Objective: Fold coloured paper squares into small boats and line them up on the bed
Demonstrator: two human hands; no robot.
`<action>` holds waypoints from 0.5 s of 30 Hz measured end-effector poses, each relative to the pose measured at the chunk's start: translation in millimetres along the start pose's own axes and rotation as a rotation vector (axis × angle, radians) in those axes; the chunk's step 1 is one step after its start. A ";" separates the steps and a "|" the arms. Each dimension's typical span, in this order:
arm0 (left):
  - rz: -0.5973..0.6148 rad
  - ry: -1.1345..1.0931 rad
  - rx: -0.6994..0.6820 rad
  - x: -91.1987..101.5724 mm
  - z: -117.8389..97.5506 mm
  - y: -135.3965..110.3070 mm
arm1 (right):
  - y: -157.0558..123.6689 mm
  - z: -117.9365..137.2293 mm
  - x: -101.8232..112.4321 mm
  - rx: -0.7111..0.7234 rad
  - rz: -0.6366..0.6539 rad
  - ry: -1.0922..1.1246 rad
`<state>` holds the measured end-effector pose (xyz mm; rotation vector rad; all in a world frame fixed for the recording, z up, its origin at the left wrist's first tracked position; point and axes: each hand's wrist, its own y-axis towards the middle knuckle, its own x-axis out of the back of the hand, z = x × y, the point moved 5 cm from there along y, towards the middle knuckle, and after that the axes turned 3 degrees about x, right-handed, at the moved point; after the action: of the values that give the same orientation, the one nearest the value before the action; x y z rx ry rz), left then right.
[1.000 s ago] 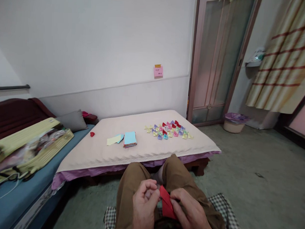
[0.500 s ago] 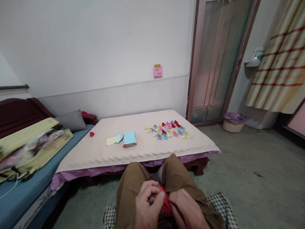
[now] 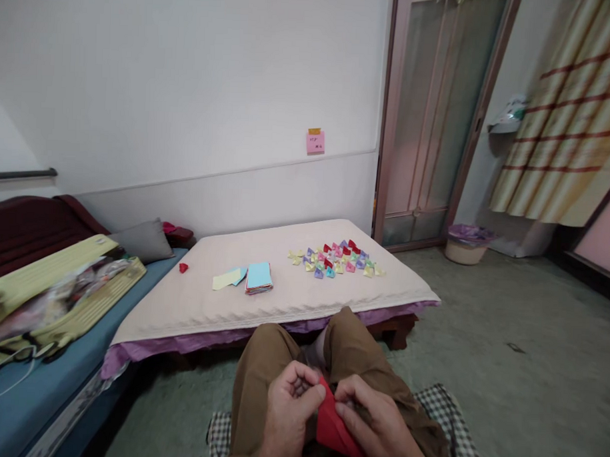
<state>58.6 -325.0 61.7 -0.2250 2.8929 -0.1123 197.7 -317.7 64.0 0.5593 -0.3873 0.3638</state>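
Observation:
A red sheet of folded paper [image 3: 335, 426] is between my two hands, low over my lap. My left hand [image 3: 291, 405] pinches its upper left edge between thumb and fingers. On the other side, my right hand [image 3: 373, 417] grips the paper's right edge with thumb and forefinger. Part of the sheet hangs below the fingers, and the exact fold is hard to make out. Beyond my knees, several small folded paper pieces [image 3: 339, 256] in many colours lie spread over the cream-covered table [image 3: 182, 314]. A stack of coloured paper [image 3: 260, 277] sits left of them.
Loose yellow and blue sheets [image 3: 226, 279] lie beside the stack, and a crumpled red piece [image 3: 183, 267] is farther left. An opened yellow suitcase [image 3: 97, 291] rests on the blue bed [image 3: 44, 379]. A lined bin [image 3: 465, 251] stands by the sliding door [image 3: 438, 126].
More of the red paper now shows between my hands, hanging lower. My right thumb and forefinger have shifted along its edge, and my left hand has turned slightly.

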 end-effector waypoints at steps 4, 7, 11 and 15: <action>0.110 -0.107 0.106 -1.1 7.2 1.8 | 4.5 0.1 2.1 -0.150 0.054 0.201; 0.178 -0.030 0.146 -2.7 8.4 1.0 | 6.5 1.5 3.3 -0.214 0.077 0.316; 0.081 0.019 0.107 2.3 6.0 2.5 | 8.2 1.7 3.6 -0.266 0.082 0.379; -0.002 -0.120 0.108 8.1 4.3 3.2 | 8.3 -0.2 0.4 -0.325 0.095 0.447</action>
<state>51.4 -323.4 55.4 -0.2084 2.7572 -0.2456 194.5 -310.9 67.6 0.1322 -0.0368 0.4932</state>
